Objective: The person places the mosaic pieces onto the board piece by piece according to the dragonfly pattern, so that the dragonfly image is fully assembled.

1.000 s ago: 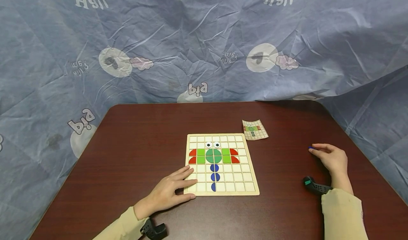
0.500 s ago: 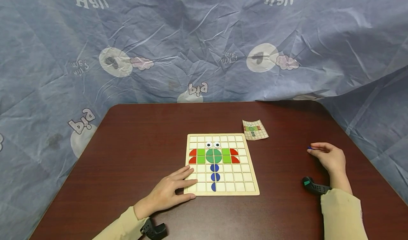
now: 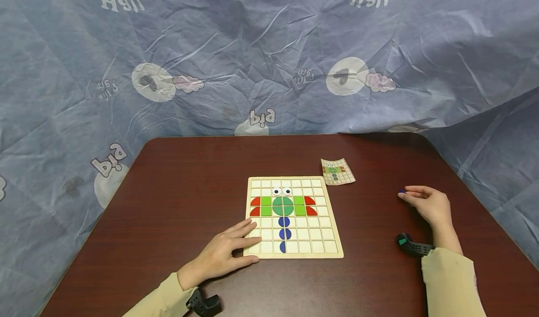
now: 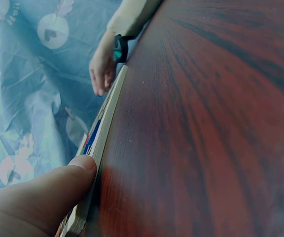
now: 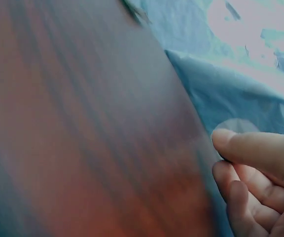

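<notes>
A cream grid board (image 3: 311, 235) lies on the table with flat coloured pieces in its squares: two eyes, red quarter-circles, green squares, a green circle, and blue half-circles down the middle. A lone blue half-circle (image 3: 282, 247) occupies the bottom row. My left hand (image 3: 221, 254) rests with spread fingers on the board's left edge; its thumb (image 4: 58, 190) shows against the board's side in the left wrist view. Over the table's right side, my right hand (image 3: 431, 209) pinches a small blue piece (image 3: 402, 192) between thumb and fingertips, its shape mostly hidden.
A small paper card (image 3: 338, 173) printed with the same coloured pattern lies at the board's upper right corner. The dark red-brown table (image 3: 189, 181) ends at a hanging blue-grey patterned cloth (image 3: 236, 64). Both wrists wear black devices (image 3: 205, 303).
My right hand, pinching the blue piece, has moved a little to the left and slightly away from me. The left hand and the board have stayed in place.
</notes>
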`<action>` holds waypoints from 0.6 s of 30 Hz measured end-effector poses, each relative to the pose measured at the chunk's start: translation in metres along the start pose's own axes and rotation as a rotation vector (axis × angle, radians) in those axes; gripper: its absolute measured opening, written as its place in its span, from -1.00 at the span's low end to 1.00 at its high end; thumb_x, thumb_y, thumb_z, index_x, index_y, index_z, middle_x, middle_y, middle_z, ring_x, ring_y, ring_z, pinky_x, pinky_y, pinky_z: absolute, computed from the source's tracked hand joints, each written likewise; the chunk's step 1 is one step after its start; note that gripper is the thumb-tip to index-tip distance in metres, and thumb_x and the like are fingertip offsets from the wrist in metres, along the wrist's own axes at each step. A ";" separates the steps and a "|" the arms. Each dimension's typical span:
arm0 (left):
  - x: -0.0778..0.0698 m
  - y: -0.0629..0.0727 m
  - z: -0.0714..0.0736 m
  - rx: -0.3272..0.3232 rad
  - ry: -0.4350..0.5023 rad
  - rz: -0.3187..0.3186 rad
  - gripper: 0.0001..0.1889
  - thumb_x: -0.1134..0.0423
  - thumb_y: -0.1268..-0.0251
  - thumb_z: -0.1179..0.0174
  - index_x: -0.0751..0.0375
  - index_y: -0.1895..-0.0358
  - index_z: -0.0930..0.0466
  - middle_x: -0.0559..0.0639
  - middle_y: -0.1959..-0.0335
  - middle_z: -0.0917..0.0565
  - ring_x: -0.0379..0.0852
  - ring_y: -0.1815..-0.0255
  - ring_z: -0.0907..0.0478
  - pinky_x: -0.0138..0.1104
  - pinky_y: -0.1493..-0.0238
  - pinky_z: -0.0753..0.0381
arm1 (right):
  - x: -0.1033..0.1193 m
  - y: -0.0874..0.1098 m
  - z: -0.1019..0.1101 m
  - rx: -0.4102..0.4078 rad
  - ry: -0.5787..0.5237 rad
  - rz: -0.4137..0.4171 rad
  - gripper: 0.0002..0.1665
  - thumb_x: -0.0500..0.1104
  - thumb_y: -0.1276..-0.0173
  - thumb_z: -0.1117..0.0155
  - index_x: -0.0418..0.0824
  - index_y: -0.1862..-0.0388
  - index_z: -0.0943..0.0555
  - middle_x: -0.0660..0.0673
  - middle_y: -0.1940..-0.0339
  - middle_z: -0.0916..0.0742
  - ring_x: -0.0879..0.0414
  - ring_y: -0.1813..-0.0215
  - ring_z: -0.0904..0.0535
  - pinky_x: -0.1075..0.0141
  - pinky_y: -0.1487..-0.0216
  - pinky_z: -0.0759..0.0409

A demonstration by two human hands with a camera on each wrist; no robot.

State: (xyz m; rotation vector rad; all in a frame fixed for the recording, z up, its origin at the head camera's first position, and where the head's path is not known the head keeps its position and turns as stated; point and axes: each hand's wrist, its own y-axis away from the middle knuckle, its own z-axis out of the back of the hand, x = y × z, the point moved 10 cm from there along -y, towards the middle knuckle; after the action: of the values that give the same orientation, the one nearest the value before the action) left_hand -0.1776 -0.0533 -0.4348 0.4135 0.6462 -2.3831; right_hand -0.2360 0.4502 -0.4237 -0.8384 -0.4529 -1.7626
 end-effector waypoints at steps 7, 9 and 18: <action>-0.002 -0.001 0.000 0.000 0.001 -0.004 -0.52 -0.16 -0.19 -0.20 -0.03 -0.12 -0.61 0.05 -0.30 -0.41 -0.02 -0.38 -0.22 -0.11 -0.22 -0.37 | 0.032 0.001 -0.009 0.068 0.067 0.094 -0.40 0.18 -0.22 -0.29 -0.29 0.02 -0.64 -0.04 0.32 -0.74 0.35 0.37 -0.49 0.40 0.41 -0.46; -0.002 -0.001 0.000 -0.002 -0.001 -0.007 -0.52 -0.15 -0.19 -0.20 -0.03 -0.12 -0.61 0.05 -0.30 -0.41 -0.03 -0.38 -0.22 -0.11 -0.22 -0.37 | 0.042 0.002 -0.011 0.073 0.088 0.119 -0.42 0.19 -0.22 -0.29 -0.26 0.03 -0.66 -0.19 0.18 -0.72 0.34 0.30 -0.45 0.36 0.35 -0.44; -0.001 -0.001 -0.001 0.002 0.002 -0.001 -0.52 -0.16 -0.20 -0.20 -0.04 -0.12 -0.61 0.05 -0.31 -0.40 -0.03 -0.39 -0.22 -0.10 -0.22 -0.37 | 0.085 0.006 -0.026 0.157 -0.152 0.210 -0.55 -0.05 -0.29 -0.30 -0.40 0.04 -0.57 0.02 0.37 -0.76 0.28 0.37 -0.69 0.44 0.35 -0.62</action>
State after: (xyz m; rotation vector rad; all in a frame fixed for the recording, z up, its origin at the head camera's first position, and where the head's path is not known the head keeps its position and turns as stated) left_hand -0.1776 -0.0518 -0.4345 0.4166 0.6460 -2.3850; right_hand -0.2535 0.3749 -0.3804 -0.8781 -0.5735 -1.4573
